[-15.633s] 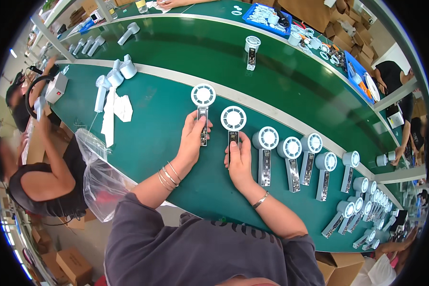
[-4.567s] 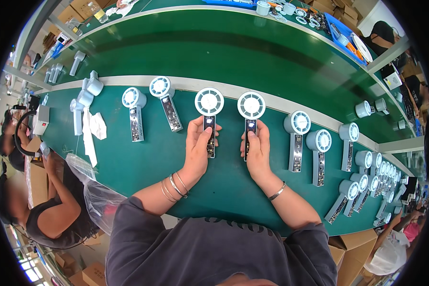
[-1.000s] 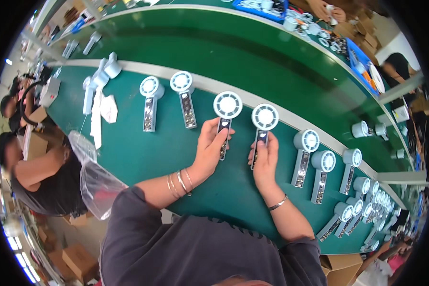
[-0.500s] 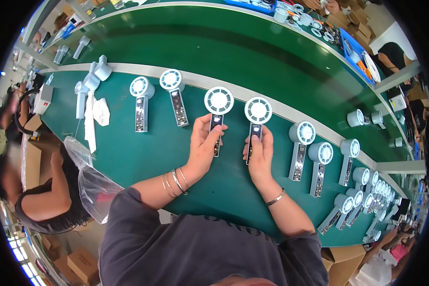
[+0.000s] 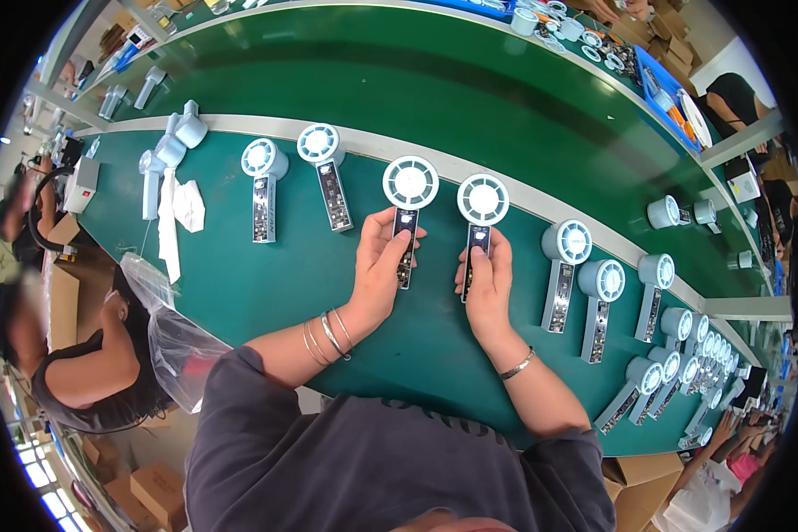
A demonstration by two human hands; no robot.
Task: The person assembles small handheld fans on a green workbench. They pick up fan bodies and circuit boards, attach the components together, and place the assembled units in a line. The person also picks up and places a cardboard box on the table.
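Two pale blue handheld fans with round vented heads and opened handles, their circuit boards showing, are in my hands. My left hand [image 5: 381, 266] is closed round the handle of the left fan [image 5: 410, 183], thumb on the board. With its thumb pressed on the board too, my right hand [image 5: 488, 279] grips the right fan [image 5: 482, 200]. Both heads point away from me, side by side and apart. Two similar fans, one [image 5: 260, 160] farther left and one [image 5: 319, 144] nearer, lie left of my hands. Right of them lie a fan [image 5: 566, 242] and another fan [image 5: 602, 281].
Several more fans [image 5: 652, 377] crowd the right end of the green table [image 5: 399, 355]. At the left are closed fan bodies [image 5: 170, 149], a white cloth [image 5: 186, 208] and a plastic bag [image 5: 173, 341]. A raised shelf [image 5: 372, 80] runs behind. A co-worker [image 5: 84, 355] sits left.
Both hands keep hold of their fans in almost the same place. The whole view has shifted slightly; the co-worker at the left has moved an arm a little.
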